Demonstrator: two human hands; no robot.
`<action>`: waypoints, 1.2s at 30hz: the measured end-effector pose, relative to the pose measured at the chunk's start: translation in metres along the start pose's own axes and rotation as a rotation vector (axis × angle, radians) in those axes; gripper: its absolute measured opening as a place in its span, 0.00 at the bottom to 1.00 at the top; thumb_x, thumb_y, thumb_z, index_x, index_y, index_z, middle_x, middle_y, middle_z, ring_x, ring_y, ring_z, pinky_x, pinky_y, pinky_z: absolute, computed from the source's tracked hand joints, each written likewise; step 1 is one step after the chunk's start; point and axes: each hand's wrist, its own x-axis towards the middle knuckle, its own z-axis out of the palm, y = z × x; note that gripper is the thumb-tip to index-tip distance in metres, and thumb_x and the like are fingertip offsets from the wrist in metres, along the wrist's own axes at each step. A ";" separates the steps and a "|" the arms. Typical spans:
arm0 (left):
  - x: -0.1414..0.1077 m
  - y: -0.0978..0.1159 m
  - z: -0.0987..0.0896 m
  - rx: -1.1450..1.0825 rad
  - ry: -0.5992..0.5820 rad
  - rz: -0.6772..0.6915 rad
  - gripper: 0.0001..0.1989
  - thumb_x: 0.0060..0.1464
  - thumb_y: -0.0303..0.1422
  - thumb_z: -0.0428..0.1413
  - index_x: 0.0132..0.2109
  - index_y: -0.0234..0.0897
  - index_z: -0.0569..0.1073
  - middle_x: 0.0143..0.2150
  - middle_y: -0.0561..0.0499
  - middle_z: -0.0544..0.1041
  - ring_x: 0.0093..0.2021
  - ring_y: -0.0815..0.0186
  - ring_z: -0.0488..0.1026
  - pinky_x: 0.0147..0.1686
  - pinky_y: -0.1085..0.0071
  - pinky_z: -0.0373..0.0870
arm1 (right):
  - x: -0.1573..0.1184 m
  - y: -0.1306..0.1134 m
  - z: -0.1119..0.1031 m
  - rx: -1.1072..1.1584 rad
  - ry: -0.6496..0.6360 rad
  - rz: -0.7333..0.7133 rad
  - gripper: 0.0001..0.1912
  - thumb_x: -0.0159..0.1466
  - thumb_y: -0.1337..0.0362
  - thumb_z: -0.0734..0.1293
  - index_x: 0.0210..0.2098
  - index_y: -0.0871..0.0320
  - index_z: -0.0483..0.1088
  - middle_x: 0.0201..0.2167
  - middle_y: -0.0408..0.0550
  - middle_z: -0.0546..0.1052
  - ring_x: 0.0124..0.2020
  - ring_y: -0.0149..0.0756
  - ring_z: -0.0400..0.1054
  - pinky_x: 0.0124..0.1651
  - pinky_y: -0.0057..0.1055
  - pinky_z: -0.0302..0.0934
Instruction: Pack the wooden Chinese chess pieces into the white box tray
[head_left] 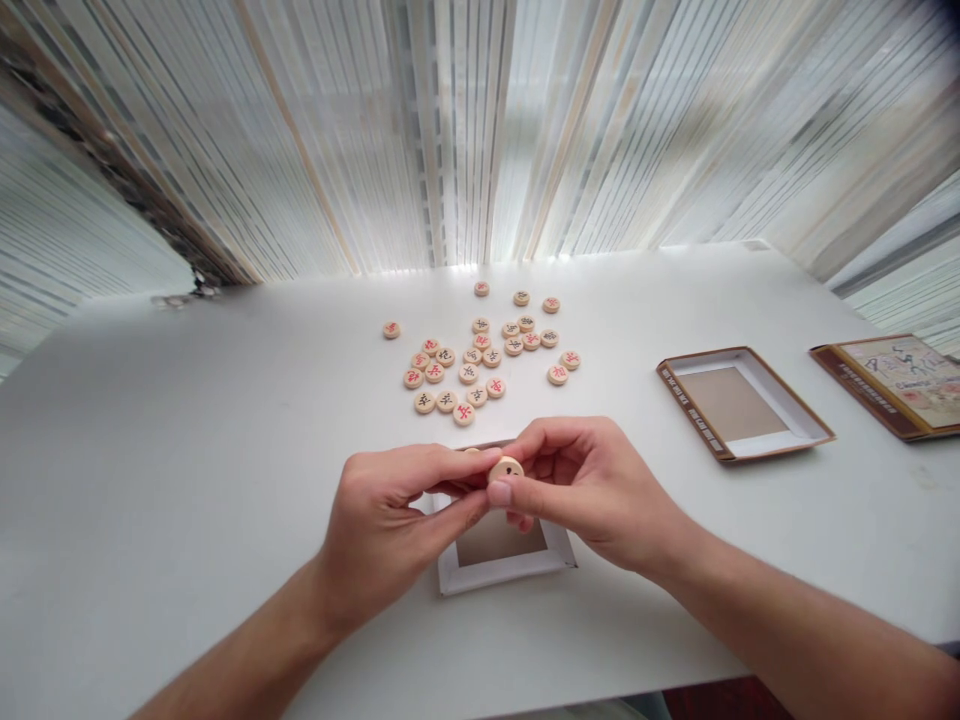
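Observation:
A round wooden Chinese chess piece (pixel 507 471) with a dark mark is held up between both hands. My left hand (pixel 405 500) pinches its left edge between thumb and fingers. On the other side, my right hand (pixel 592 490) grips it, thumb across the lower front. Under the hands lies a shallow white box tray (pixel 510 572) with a brownish bottom, partly covered by them. Another piece (pixel 471 451) shows just behind my left fingers; its support is hidden. Beyond the hands, several more pieces (pixel 468 373) with red or black characters lie scattered on the table.
The white table (pixel 225 480) runs back to a striped string curtain (pixel 450 140). An open brown-edged box part (pixel 750 440) lies on the right, with a printed box lid (pixel 900 385) farther right. One red-marked piece (pixel 391 330) sits apart at the left.

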 end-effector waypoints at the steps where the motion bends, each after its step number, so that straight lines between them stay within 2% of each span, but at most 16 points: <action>1: 0.000 0.000 0.000 0.016 -0.001 0.005 0.22 0.55 0.17 0.70 0.53 0.45 0.88 0.40 0.54 0.90 0.36 0.68 0.87 0.39 0.80 0.84 | 0.000 0.000 0.000 -0.005 -0.001 -0.005 0.14 0.49 0.67 0.88 0.30 0.59 0.83 0.24 0.45 0.83 0.24 0.30 0.76 0.28 0.22 0.71; 7: 0.000 0.002 0.000 0.039 -0.004 0.026 0.20 0.55 0.18 0.70 0.51 0.44 0.88 0.38 0.53 0.90 0.35 0.66 0.87 0.35 0.77 0.83 | -0.001 0.000 0.000 -0.054 -0.001 -0.033 0.14 0.52 0.61 0.87 0.29 0.59 0.82 0.22 0.45 0.82 0.23 0.32 0.74 0.27 0.26 0.71; 14: 0.003 0.003 0.003 -0.048 -0.013 0.018 0.21 0.56 0.16 0.69 0.52 0.41 0.88 0.37 0.51 0.90 0.33 0.64 0.88 0.36 0.74 0.86 | -0.001 -0.001 0.001 -0.093 -0.001 -0.063 0.16 0.55 0.57 0.86 0.28 0.59 0.81 0.22 0.45 0.81 0.23 0.33 0.73 0.28 0.28 0.70; 21: 0.000 0.001 0.004 -0.195 -0.027 -0.072 0.22 0.57 0.16 0.69 0.53 0.44 0.87 0.39 0.52 0.91 0.37 0.65 0.89 0.41 0.75 0.87 | 0.001 -0.003 -0.002 -0.131 -0.049 -0.092 0.17 0.59 0.53 0.83 0.30 0.59 0.81 0.21 0.45 0.81 0.25 0.34 0.74 0.32 0.31 0.70; 25: -0.001 0.000 0.003 -0.188 0.015 -0.111 0.21 0.53 0.16 0.71 0.50 0.44 0.88 0.39 0.53 0.90 0.36 0.67 0.88 0.40 0.78 0.86 | 0.001 -0.004 -0.005 -0.128 -0.075 -0.080 0.17 0.62 0.51 0.81 0.30 0.60 0.82 0.23 0.47 0.82 0.24 0.34 0.76 0.33 0.30 0.72; 28: 0.000 0.000 0.002 -0.180 0.032 -0.133 0.20 0.53 0.17 0.72 0.50 0.42 0.88 0.38 0.52 0.90 0.35 0.65 0.88 0.40 0.77 0.87 | 0.002 -0.003 -0.005 -0.097 -0.083 -0.061 0.18 0.64 0.50 0.80 0.31 0.59 0.82 0.23 0.47 0.82 0.25 0.34 0.77 0.34 0.30 0.74; 32: 0.001 -0.002 0.002 -0.182 0.063 -0.155 0.19 0.53 0.18 0.72 0.49 0.39 0.88 0.39 0.50 0.90 0.35 0.63 0.89 0.41 0.73 0.89 | 0.003 -0.001 -0.006 -0.049 -0.100 -0.068 0.18 0.67 0.49 0.77 0.36 0.59 0.86 0.25 0.48 0.82 0.26 0.35 0.78 0.34 0.31 0.75; 36: 0.000 -0.002 0.002 -0.202 0.088 -0.183 0.19 0.52 0.18 0.72 0.48 0.40 0.88 0.40 0.51 0.90 0.36 0.65 0.89 0.42 0.76 0.88 | 0.003 -0.001 -0.006 -0.036 -0.093 -0.076 0.15 0.66 0.53 0.78 0.41 0.59 0.87 0.26 0.47 0.82 0.27 0.34 0.77 0.35 0.31 0.75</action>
